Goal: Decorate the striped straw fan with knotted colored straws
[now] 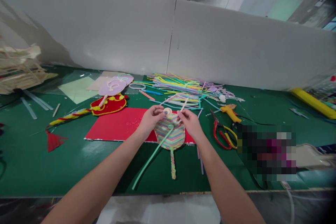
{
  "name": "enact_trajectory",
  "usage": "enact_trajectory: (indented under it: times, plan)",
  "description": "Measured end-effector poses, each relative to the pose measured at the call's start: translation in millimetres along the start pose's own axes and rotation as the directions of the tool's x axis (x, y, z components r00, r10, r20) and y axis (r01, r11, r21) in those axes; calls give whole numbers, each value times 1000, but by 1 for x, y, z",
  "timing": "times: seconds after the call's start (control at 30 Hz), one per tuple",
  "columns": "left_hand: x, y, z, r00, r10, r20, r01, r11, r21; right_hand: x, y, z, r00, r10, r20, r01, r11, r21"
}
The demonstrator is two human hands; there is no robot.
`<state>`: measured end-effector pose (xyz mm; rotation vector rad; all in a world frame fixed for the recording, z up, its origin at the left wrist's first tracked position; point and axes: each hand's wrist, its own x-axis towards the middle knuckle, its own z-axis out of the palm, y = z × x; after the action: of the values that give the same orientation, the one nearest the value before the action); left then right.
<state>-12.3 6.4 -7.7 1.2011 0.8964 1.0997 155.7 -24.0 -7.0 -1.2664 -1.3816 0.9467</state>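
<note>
Over the top of a striped pastel fan (170, 136) made of pipe cleaners, my two hands are close together. My left hand (151, 120) pinches a small cream pipe cleaner coil (167, 111) at its left side. In the fingers of my right hand (190, 122) is the cream pipe cleaner's straight end (185, 103), which sticks up past the fingertips. A mint green pipe cleaner (152, 163) with a curled tip lies across the fan and reaches toward the table's front edge. The fan's twisted handle (173, 164) points toward me. Its upper edge is partly hidden by my hands.
A red board (112, 125) lies under the fan. Behind it is a pile of coloured pipe cleaners (178, 85). Red-and-yellow-handled pliers (223, 134) and a yellow glue gun (231, 113) lie at the right. A red fan with a tassel (108, 105) lies at the left.
</note>
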Motion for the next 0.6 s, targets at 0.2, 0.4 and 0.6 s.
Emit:
enact_trajectory:
  times: [0.2,0.4,0.6]
  plan:
    - [-3,3,1,977,29,211,-80,968,239,2,0,-1,994,-30,-104,30,1000,-8]
    - [-2,0,-1,982,2,191,-55,961,272,-1,-3,0,996,-58,-70,51,994,-96]
    - [1,-1,-1,997,-59,55,57,998,38,-2,2,5,1000,-18,8,18,999,-45]
